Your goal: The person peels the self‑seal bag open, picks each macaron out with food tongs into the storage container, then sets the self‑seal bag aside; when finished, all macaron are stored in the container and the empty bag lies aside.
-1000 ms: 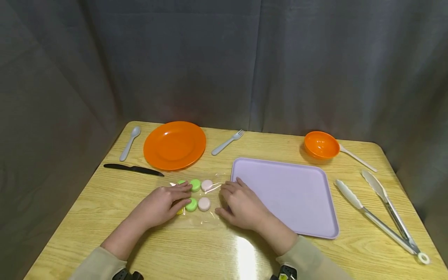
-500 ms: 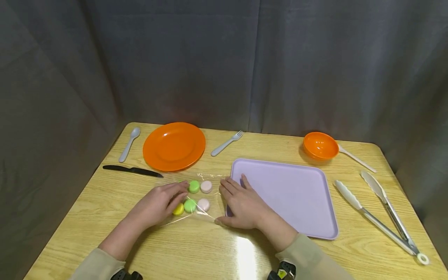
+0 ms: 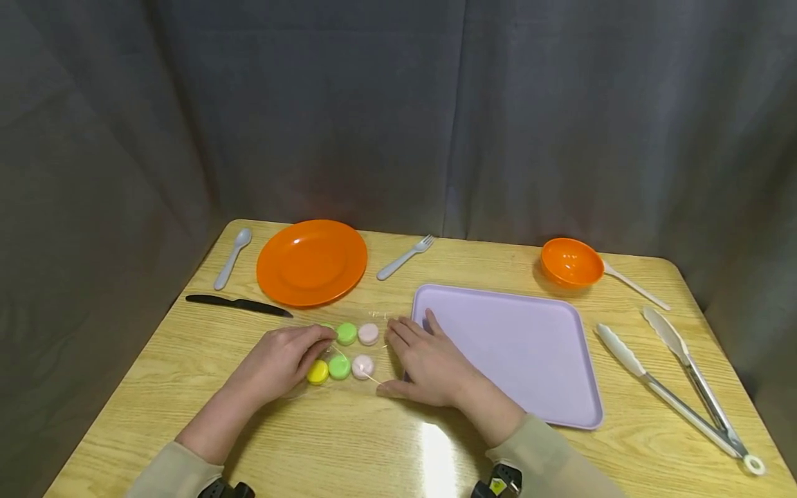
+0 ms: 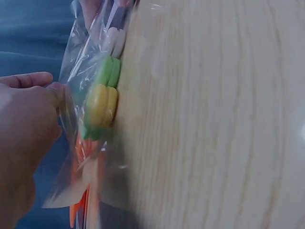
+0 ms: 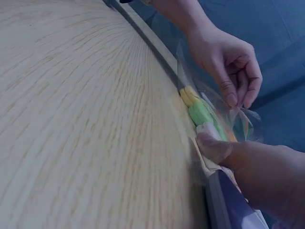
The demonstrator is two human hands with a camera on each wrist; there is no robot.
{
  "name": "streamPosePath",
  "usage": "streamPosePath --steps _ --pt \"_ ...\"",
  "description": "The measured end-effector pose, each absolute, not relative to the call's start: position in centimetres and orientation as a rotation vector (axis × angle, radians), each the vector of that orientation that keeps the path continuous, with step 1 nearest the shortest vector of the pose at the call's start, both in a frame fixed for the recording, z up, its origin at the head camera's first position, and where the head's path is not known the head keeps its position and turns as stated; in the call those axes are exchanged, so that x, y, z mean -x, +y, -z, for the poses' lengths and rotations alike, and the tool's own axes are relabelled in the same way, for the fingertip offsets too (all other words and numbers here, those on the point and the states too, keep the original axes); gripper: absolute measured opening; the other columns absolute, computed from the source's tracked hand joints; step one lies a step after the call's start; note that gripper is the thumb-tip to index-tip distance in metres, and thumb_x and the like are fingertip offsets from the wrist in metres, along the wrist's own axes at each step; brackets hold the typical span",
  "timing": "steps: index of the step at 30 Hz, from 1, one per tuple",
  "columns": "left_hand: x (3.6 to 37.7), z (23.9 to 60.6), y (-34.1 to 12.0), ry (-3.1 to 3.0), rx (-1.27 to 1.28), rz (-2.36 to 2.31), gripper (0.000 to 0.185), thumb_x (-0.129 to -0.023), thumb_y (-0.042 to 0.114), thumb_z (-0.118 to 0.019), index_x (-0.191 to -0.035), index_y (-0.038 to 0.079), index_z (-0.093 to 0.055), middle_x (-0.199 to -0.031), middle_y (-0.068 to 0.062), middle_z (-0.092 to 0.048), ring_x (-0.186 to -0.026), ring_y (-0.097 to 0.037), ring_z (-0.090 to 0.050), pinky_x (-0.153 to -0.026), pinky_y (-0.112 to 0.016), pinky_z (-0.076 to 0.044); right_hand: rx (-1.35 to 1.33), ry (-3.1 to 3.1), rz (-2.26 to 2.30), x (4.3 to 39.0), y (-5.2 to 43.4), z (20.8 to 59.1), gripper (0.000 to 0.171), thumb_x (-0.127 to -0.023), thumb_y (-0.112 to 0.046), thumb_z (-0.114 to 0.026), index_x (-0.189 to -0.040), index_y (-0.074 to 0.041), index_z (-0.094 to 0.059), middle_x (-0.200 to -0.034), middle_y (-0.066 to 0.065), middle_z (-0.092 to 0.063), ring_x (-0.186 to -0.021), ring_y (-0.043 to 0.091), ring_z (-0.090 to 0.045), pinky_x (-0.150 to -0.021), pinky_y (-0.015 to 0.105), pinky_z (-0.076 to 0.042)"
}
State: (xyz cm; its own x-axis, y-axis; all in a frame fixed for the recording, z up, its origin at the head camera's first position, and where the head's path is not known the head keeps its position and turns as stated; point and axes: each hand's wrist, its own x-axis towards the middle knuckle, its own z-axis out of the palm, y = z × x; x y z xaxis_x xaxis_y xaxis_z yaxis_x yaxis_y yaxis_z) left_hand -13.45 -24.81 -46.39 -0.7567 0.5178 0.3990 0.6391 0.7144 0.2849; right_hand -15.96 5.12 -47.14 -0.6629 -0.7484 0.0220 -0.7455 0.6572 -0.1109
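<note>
Two short rows of toy macarons lie inside a clear plastic bag [image 4: 78, 59] on the table. A yellow macaron [image 3: 317, 372], a green macaron [image 3: 339, 367] and a pink macaron [image 3: 363, 366] form the near row. My left hand [image 3: 283, 360] pinches the bag's upper film between thumb and fingertips and holds it raised above the macarons, as both wrist views show. At the bag's right end my right hand [image 3: 429, 363] rests with fingers extended and thumb spread, touching the film and overlapping the left edge of a lilac tray [image 3: 517, 353]. My left fingers partly hide the far row's left end.
Behind the bag are an orange plate [image 3: 311, 263], a grey spoon [image 3: 233, 259], a black knife [image 3: 239, 303] and a grey fork [image 3: 405, 257]. To the right stand an orange bowl [image 3: 571, 263], a white-handled utensil [image 3: 636, 285] and tongs [image 3: 691, 394]. Grey curtains close off the back.
My left hand has drawn slightly back and left, its fingers now pinching the film, which uncovers the yellow macaron. My right hand has spread its thumb and flattened over the bag's right end.
</note>
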Motion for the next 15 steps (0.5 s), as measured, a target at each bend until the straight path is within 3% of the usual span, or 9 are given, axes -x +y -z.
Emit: streamPosePath --steps 9,15 --pt "13.8 45.8 -24.5 -2.687 0.942 0.521 0.027 -0.099 0.011 -0.077 -0.125 0.007 -0.072 -0.113 -0.002 -0.076 -0.103 -0.017 -0.073 -0.091 -0.040 -0.061 1.239 2.810 0.108 16.1 4.6 47.1 0.104 -0.093 -0.079 -0.059 -0.158 0.001 -0.044 -0.166 0.018 -0.037 -0.154 0.034 -0.034 -0.123 0.070 -0.009" --pt "13.9 45.1 -24.6 -2.740 1.000 0.494 0.027 -0.094 0.007 -0.080 -0.121 0.005 -0.075 -0.098 0.001 -0.072 -0.088 -0.012 -0.066 -0.080 -0.035 -0.060 1.227 2.781 0.152 16.4 4.6 47.0 0.109 -0.091 -0.080 -0.060 -0.160 0.002 -0.041 -0.167 0.018 -0.035 -0.155 0.033 -0.031 -0.124 0.070 -0.008"
